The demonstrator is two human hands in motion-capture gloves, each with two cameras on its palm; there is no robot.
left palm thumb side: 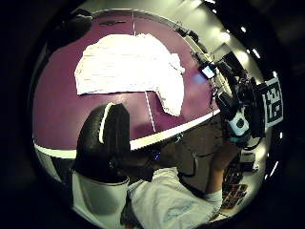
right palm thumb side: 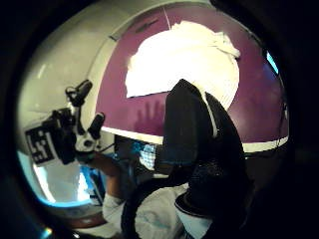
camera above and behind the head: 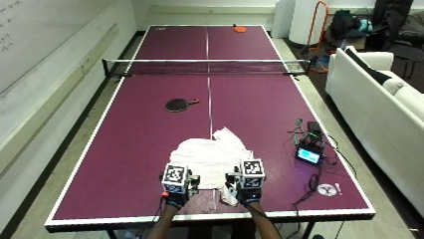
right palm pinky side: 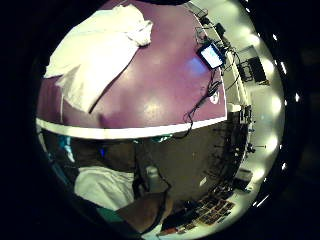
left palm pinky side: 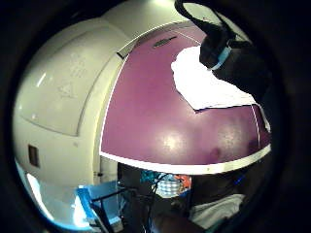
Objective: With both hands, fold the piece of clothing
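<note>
Lying rumpled on the smooth purple table (camera above and behind the head: pixel 146 149), the white cloth garment (camera above and behind the head: pixel 209 157) spreads near both hands. Left hand (camera above and behind the head: pixel 176 199) and right hand (camera above and behind the head: pixel 249 196) hover, fingers relaxed, holding nothing.

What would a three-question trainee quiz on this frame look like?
1. True or false: the white garment lies beyond the net.
2. What sits to the person's right of the garment? A) small screen device B) a mug C) a ball
3. Fill in: the black paddle lies on the person's ___ of the centre line.
Key: 1 false; 2 A; 3 left.
</note>
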